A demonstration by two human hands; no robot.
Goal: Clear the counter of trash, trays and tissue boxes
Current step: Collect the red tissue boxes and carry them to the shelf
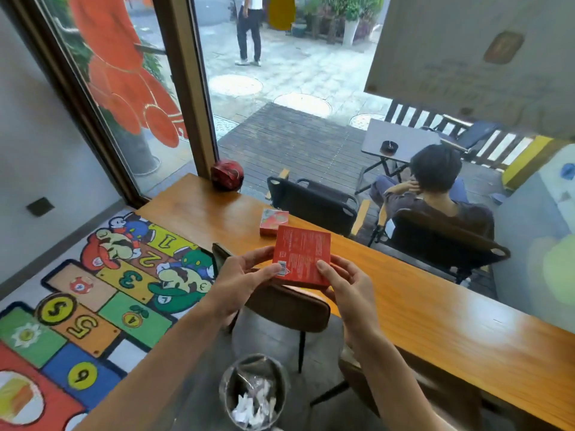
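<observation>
While both hands hover over the near edge of the wooden counter, a red tissue box sits between them (barcode side up); left hand pinches its left edge, right hand grips the right; a second box lies just beyond, farther along the counter.

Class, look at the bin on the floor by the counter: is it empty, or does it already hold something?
Not empty. The bin has a clear liner, and crumpled white paper lies inside at the bottom. How deep the pile goes cannot be told.
</observation>
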